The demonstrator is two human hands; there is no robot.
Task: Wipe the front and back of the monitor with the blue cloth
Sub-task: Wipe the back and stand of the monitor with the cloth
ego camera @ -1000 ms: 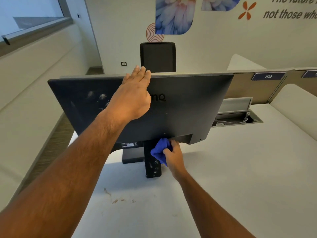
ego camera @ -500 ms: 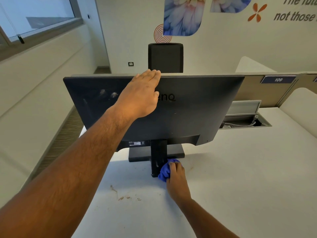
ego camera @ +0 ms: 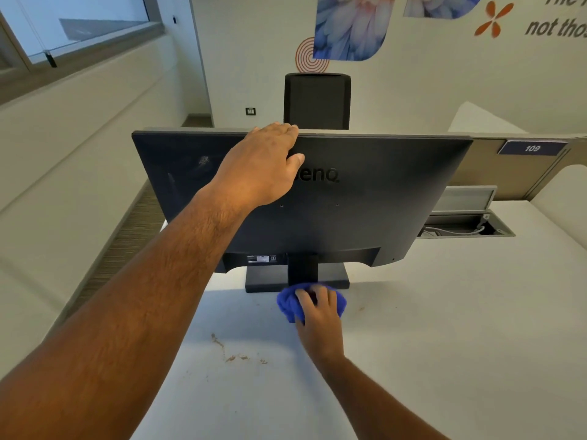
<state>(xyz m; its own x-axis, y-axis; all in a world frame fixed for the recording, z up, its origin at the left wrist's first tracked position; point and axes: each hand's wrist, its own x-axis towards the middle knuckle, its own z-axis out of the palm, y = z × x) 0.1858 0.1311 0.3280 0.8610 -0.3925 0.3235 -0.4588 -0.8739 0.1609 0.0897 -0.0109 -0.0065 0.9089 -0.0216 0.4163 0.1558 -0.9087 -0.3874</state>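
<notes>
cloth at the stand's foot

the monitor (ego camera: 365, 198) stands back-on on the desk (ego camera: 444, 344). left hand (ego camera: 260, 166) grips its top edge. right hand (ego camera: 317, 312) clutches the cloth (ego camera: 286, 304) against the stand (ego camera: 303, 268) at 6 o'clock. chair (ego camera: 317, 101) at 12, brown stains (ego camera: 235, 355) at 7.

The monitor (ego camera: 365, 201) hides its own screen; wall lettering (ego camera: 556, 25) is cut off.
</notes>
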